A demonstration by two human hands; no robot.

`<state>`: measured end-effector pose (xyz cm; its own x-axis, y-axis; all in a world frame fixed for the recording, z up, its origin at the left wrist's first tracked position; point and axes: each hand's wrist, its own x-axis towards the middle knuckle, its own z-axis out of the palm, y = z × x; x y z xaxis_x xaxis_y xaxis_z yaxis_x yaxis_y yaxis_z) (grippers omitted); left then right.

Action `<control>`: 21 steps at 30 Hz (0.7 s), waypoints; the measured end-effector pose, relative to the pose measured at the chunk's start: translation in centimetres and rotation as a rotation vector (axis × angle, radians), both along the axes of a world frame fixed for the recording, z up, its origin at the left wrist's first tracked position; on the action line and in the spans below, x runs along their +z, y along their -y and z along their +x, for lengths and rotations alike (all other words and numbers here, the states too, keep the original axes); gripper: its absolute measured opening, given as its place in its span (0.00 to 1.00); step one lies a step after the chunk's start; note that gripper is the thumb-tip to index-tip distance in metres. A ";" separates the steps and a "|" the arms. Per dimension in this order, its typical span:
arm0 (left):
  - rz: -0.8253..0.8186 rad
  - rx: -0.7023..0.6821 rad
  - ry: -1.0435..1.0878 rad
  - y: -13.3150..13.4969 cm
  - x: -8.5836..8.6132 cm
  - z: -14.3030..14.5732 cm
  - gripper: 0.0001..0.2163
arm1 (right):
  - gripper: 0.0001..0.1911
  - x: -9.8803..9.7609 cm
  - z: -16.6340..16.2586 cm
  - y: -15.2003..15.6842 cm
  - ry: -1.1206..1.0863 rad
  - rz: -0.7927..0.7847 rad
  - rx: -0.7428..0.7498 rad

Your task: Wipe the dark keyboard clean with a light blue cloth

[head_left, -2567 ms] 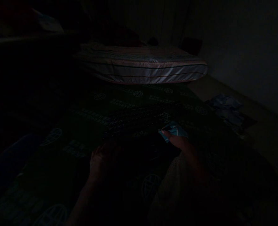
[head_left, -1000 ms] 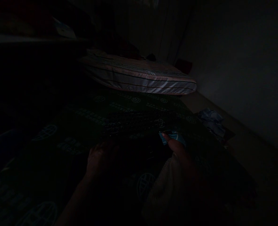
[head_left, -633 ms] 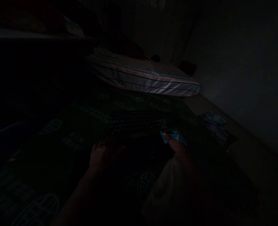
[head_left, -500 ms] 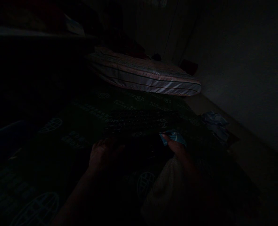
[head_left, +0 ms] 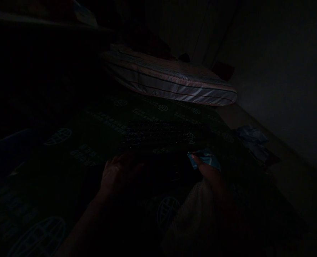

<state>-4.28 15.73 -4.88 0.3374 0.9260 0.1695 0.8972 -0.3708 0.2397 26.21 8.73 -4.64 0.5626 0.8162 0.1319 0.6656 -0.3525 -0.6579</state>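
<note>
The picture is very dark. My left hand (head_left: 118,171) lies with its fingers stretched out on a flat black thing (head_left: 161,169), whose kind I cannot make out. A blue patterned cloth (head_left: 213,162) is gripped by my right hand (head_left: 208,169), thumb on top, at the black thing's right end. Just beyond both hands lie dark rows with small glints (head_left: 158,135), too dim to name. Pale fabric (head_left: 193,214) hangs beneath my right forearm.
A green mat (head_left: 99,137) printed with white globes and lettering spreads under everything. Behind it lies a striped mattress (head_left: 174,87). Crumpled clothing (head_left: 251,137) sits at the right by the wall (head_left: 289,89). A raised ledge (head_left: 40,23) runs along the upper left.
The view has shifted slightly, with the mattress now higher and farther right. My right hand and the cloth appear a little farther right; my left hand has hardly moved.
</note>
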 end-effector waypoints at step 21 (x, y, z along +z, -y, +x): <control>-0.055 0.009 0.022 0.1 0.2 0.1 0.22 | 0.30 -1.5 0.3 1.2 -0.077 -0.081 -0.101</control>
<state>-4.18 15.67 -4.66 0.3258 0.9371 0.1256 0.8947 -0.3485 0.2793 26.52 7.49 -6.09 0.6485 0.7609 0.0213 0.5728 -0.4694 -0.6720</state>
